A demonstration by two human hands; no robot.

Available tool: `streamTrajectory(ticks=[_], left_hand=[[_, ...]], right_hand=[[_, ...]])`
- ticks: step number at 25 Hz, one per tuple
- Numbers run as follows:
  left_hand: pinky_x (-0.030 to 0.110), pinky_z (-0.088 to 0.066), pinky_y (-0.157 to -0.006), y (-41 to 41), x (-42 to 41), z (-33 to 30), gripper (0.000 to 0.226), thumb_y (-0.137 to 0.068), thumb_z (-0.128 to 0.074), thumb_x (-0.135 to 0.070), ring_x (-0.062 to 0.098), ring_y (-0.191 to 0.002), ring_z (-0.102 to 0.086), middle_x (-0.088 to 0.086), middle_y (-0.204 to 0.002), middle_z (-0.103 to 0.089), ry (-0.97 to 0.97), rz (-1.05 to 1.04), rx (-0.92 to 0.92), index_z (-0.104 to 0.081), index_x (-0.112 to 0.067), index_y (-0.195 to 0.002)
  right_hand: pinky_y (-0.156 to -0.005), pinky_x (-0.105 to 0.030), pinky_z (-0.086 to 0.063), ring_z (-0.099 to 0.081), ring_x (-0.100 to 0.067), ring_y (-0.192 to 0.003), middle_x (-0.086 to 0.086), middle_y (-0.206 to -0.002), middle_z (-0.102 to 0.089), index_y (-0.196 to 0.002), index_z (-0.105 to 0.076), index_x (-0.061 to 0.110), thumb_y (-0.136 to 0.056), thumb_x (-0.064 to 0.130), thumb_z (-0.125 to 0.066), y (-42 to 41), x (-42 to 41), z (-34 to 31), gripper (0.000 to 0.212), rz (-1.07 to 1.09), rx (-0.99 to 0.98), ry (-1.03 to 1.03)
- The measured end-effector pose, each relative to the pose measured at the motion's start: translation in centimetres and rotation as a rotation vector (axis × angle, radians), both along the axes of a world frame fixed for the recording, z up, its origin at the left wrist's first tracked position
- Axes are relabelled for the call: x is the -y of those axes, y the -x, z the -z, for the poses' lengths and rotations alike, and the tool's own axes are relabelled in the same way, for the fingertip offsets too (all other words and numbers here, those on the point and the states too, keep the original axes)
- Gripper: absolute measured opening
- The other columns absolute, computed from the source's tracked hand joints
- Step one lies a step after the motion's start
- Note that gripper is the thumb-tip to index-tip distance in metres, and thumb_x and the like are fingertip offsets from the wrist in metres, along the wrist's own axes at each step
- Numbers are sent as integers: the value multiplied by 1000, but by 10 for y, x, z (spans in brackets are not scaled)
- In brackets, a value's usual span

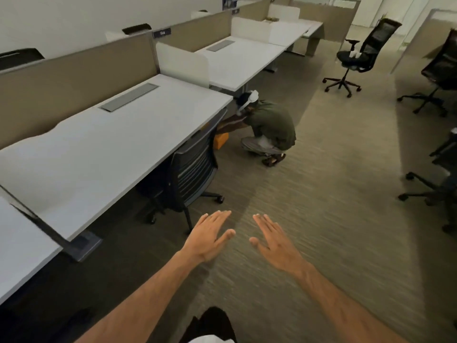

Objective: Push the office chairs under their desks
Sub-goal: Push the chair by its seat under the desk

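Striped beige carpet | long white worktop | dark mesh office chair tucked under | partition label unreadable | left hand, right hand: fingers spread flat, empty

Dim indoor light; a brighter band is falling across the carpet. Motion blur is smearing the frame, wide-angle distortion bending the edges.

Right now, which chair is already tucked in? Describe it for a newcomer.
Start at the long row of white desks on the left. The tucked chair sits under the nearest one. Unlike the loose chairs, its slatted back meets the desk edge.
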State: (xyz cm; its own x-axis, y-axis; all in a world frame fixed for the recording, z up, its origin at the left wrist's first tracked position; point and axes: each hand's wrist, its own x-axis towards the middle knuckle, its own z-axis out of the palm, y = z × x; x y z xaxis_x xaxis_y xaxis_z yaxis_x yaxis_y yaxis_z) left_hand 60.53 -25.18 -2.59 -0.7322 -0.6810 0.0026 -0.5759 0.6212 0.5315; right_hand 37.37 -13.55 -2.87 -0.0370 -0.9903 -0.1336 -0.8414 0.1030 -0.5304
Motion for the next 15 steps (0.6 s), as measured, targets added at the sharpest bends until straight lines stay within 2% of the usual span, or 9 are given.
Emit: streamTrajectory(ticks=[4,8,12,15], left_hand=[[34,-8,-125,23,69,13,71,-103,-29,-66,9,-152,-19,-5,-164,-31,-16,-85,34,-25,-24,-160],[37,-12,-126,52,175,18,75,-101,-26,-72,8,-152,-21,-5,-163,-34,2,-128,7,-26,-25,-160],[41,-22,-124,84,274,6,78,-100,-26,-73,13,-148,-32,-1,-160,-40,10,-207,-42,-32,-20,-157],[43,-30,-120,91,332,-2,79,-100,-26,-74,18,-144,-40,2,-155,-46,35,-270,-56,-37,-18,-155]], right_hand=[[-127,-37,-1,2,-8,-156,9,-170,-8,-162,-7,27,-77,96,0,34,87,7,110,-50,23,-16],[-128,-41,-3,3,-6,-155,12,-170,-8,-162,-6,29,-80,94,-4,63,184,16,104,-87,35,-33],[-126,-34,-3,1,-7,-156,14,-169,-9,-163,-9,32,-96,74,-27,89,290,8,80,-84,72,-122],[-126,-32,-4,-2,-9,-156,10,-170,-12,-162,-12,31,-102,64,-35,102,377,3,72,-125,56,-105]])
